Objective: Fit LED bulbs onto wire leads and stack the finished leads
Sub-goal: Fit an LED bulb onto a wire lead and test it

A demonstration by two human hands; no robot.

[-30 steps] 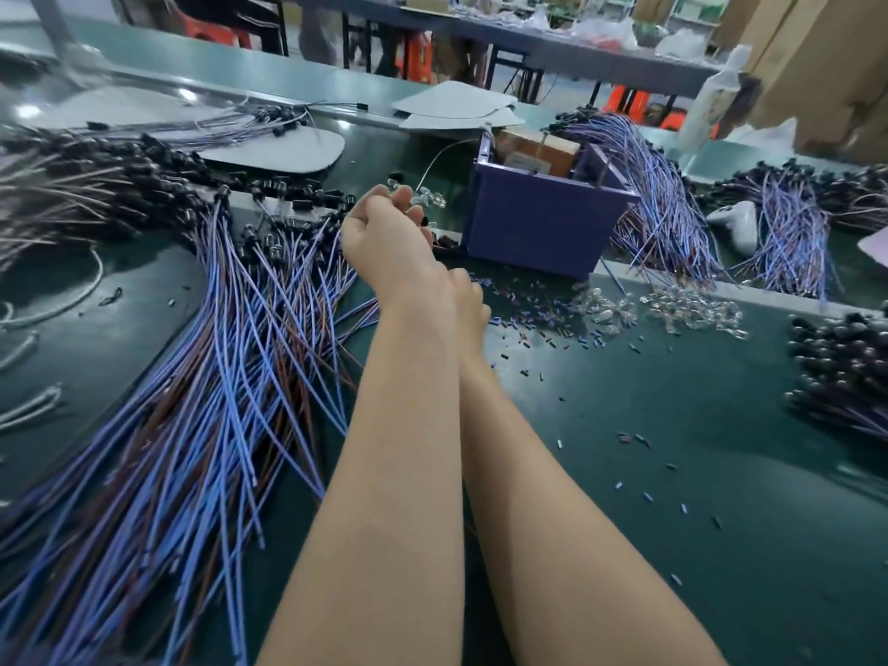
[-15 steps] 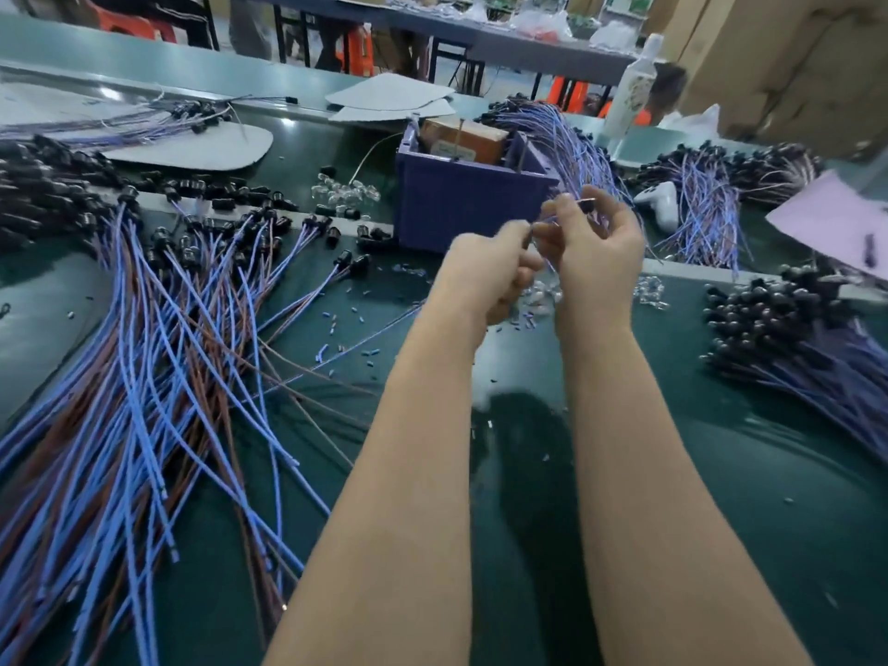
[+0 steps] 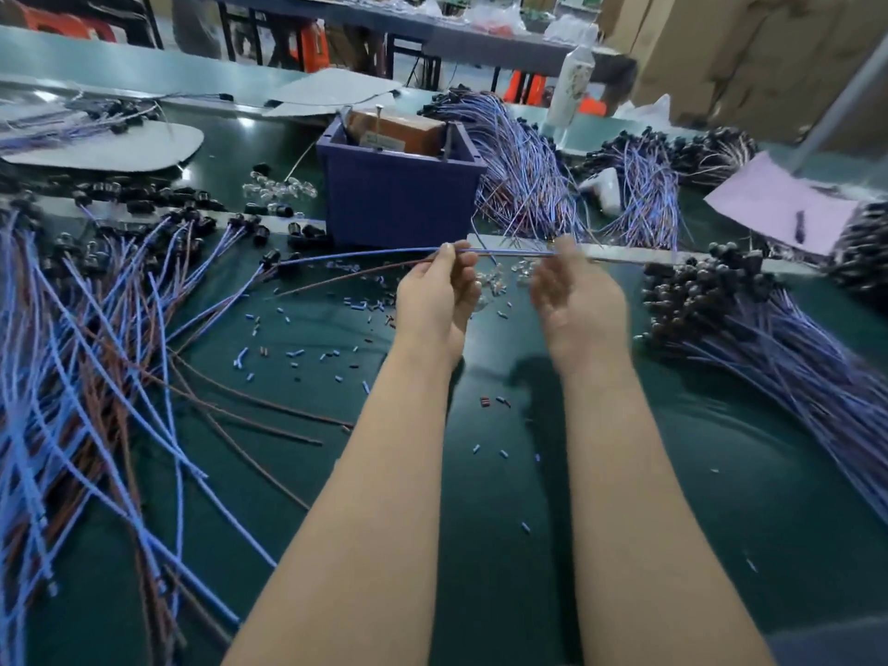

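Nearest us, left: loose leads sprawl over green table. Our left hand pinches 1 blue wire lead in its fingertips. Right hand is blurred at the lead's bare end; we cannot tell its grip. Clear bulbs lie on table between hands. Finished pile sits right. Risks, we judge: lead snags neighbours when pulled; bulb legs bend if pushed on misaligned. Beyond, purple box and bottle: we read no writing.

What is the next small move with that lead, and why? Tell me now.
Probably lower the right hand to the loose clear bulbs beneath and pick one. The wire lead runs taut between both hands, the left hand pinching it, and neither hand visibly holds a bulb.
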